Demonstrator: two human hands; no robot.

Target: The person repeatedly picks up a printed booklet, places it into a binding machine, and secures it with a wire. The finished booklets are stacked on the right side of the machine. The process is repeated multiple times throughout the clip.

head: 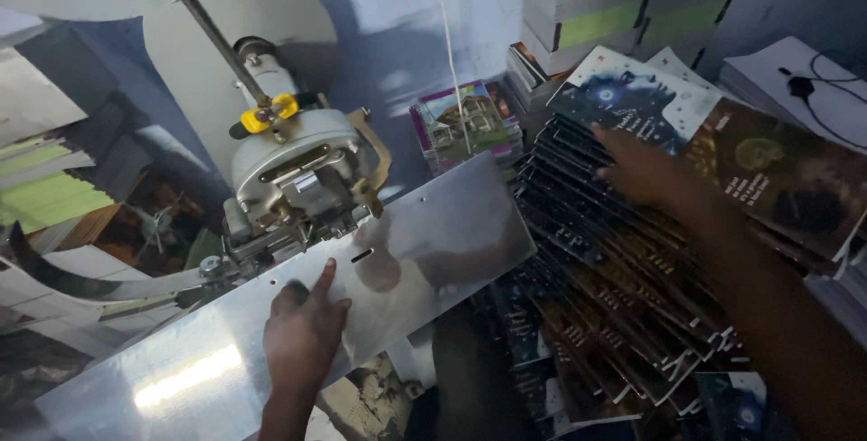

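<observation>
My left hand (302,328) rests flat on a shiny metal plate (452,224), index finger pointing up toward a small slot near the grey machine head (298,175). It holds nothing. Far to the right, my right hand (637,168) lies with fingers spread on top of a fanned stack of dark booklets (614,287), touching the uppermost covers near a blue-and-white booklet (632,98). No booklet is gripped in it.
The machine has a yellow knob (268,114) and a slanted rod above it. Stacks of green-edged books (605,8) stand at the back, colourful booklets (465,120) by the wall, white paper piles with a black cable (804,89) at right, more paper at left.
</observation>
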